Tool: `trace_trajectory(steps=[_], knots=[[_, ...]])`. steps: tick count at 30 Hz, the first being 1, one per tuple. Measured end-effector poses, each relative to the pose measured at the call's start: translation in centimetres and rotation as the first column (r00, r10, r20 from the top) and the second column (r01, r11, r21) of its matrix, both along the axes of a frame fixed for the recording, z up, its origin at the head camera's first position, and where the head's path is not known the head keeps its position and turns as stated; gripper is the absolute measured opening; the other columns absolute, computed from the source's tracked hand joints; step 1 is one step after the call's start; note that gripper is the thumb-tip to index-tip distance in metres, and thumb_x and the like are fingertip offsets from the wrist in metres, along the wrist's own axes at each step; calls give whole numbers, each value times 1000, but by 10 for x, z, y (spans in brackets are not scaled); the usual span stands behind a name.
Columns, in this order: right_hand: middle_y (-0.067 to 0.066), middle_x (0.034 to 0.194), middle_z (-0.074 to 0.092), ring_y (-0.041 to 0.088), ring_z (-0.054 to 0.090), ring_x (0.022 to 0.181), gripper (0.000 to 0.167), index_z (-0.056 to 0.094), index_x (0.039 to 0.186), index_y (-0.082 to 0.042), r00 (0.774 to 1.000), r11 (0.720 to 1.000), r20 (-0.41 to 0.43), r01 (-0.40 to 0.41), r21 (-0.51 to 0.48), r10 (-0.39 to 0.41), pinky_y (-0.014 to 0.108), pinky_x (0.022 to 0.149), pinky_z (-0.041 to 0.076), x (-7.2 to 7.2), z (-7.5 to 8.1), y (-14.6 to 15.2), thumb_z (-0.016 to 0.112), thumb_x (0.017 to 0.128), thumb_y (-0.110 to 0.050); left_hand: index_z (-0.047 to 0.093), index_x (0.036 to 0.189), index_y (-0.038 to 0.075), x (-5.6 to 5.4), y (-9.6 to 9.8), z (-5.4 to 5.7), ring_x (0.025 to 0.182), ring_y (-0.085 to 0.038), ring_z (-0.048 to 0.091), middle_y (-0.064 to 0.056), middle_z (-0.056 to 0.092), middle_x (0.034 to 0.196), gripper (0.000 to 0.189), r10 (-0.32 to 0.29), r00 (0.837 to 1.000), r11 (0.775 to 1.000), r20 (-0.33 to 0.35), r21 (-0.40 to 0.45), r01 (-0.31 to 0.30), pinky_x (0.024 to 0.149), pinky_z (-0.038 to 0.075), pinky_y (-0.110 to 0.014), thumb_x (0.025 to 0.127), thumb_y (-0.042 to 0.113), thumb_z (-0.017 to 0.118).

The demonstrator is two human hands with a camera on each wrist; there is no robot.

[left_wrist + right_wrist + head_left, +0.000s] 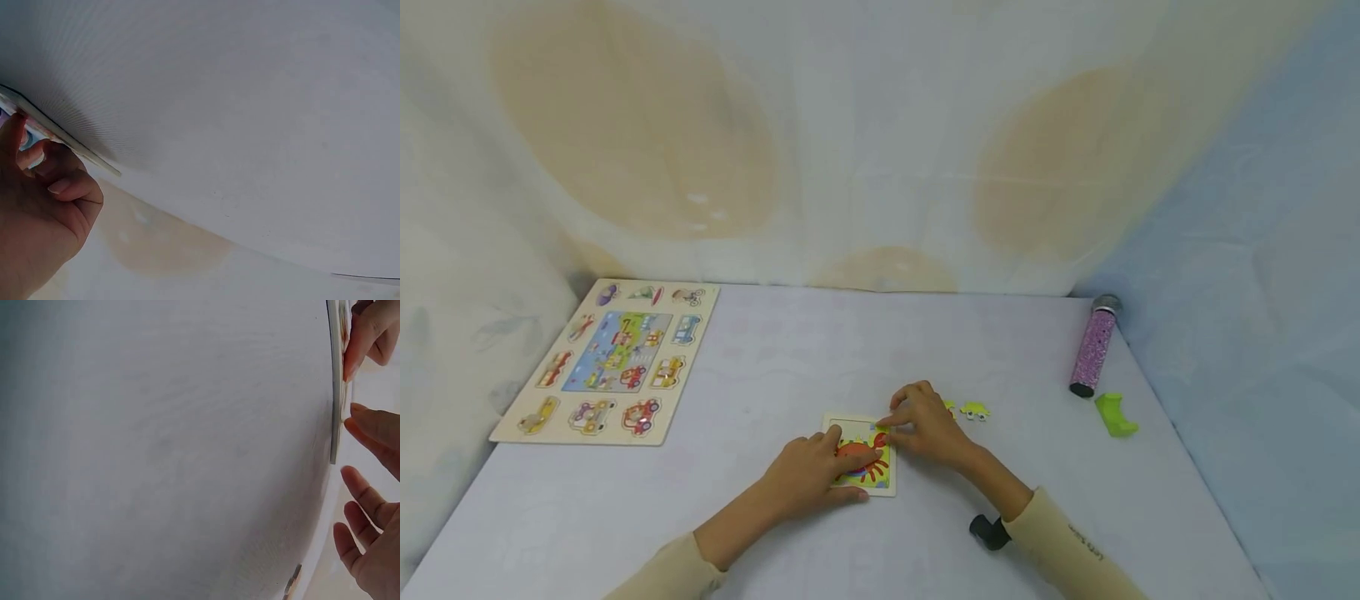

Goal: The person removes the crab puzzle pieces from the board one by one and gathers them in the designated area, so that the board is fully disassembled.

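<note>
A small square wooden puzzle (891, 487) with a red crab picture lies on the table in the head view. My left hand (805, 475) rests across its left side. The index finger presses on the crab, and the thumb lies along the near edge. At the puzzle's upper right corner is my right hand (928, 425), its thumb and index fingertips touching by the red claw piece (881, 439). Its other fingers are spread loosely in the right wrist view. Bare cream backing shows along the puzzle's top. Yellow-green pieces with eyes (976, 410) lie just beyond the right hand, one partly hidden.
At the left lies a large vehicle puzzle board (673, 408). A glittery pink microphone-shaped object (1093, 350) lies at the back right, with a lime-green curved piece (1116, 415) nearby. A black object (988, 532) is partly under the right sleeve. Patterned cloth walls surround the table.
</note>
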State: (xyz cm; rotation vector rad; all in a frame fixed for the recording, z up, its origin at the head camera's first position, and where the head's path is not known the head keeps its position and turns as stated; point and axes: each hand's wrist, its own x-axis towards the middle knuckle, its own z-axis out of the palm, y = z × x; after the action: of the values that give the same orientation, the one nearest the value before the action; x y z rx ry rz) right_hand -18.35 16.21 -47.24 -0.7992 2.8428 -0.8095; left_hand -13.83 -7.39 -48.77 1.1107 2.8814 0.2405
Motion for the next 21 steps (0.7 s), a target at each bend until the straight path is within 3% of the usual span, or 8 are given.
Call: trace_trajectory(steps=[7,14,18,21], knots=[[4,118,58,24,42,120,21,80,106,-18,991,994,-131,-21,111,35,46,100,38,1,1,-3,79,85,-23,51,141,47,-1,-1,-4,64,-9,40,-5,49,99,58,-2,1000,1000,29,14,1,55,32,-23,88,68,57],[5,121,56,24,41,121,24,78,112,-22,963,965,-229,-85,250,145,46,100,38,4,6,-5,76,89,-26,51,142,46,-1,-1,-4,64,-9,41,-6,49,101,57,-8,999,1000,44,31,6,54,32,-23,89,66,56],[7,122,56,25,42,121,23,77,113,-25,937,942,-262,-151,299,233,46,99,38,-1,9,-5,74,90,-26,51,142,46,-2,-1,-4,64,-9,40,-5,48,101,56,-9,998,999,60,36,6,54,32,-22,90,65,56],[7,122,56,25,44,120,21,77,112,-28,898,902,-293,-208,378,329,43,99,39,-9,13,-6,70,92,-25,51,142,46,-3,-2,-4,62,-9,39,-3,46,99,56,-11,997,999,82,44,7,54,32,-22,89,65,58]])
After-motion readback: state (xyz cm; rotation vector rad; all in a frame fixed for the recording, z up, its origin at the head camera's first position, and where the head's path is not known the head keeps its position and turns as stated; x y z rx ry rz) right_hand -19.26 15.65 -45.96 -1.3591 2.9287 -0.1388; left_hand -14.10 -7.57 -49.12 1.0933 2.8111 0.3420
